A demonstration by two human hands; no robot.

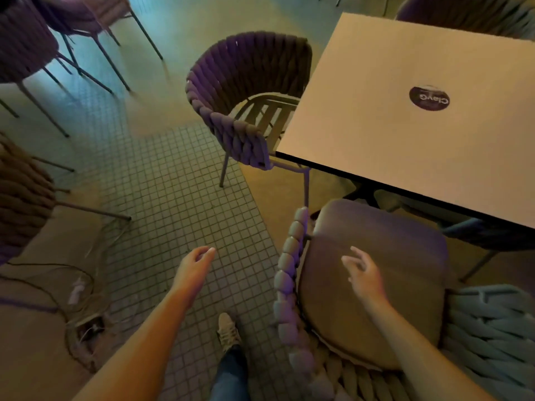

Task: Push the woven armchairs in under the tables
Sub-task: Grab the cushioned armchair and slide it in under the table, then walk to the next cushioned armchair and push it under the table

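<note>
A woven armchair [289,285] with a brown seat cushion stands right below me, its front under the near edge of the square table [405,125]. My right hand [363,274] hovers over the cushion, fingers apart, holding nothing. My left hand [195,264] hangs over the tiled floor to the left of the chair's woven arm, loosely curled and empty. A second woven armchair [231,91] stands at the table's left side, its slatted seat partly under the tabletop.
More woven chairs stand at the far left [26,47], the left edge [20,198] and behind the table [463,13]. Cables and a floor socket [86,325] lie at the lower left. My shoe [228,331] is on the tiles beside the near chair.
</note>
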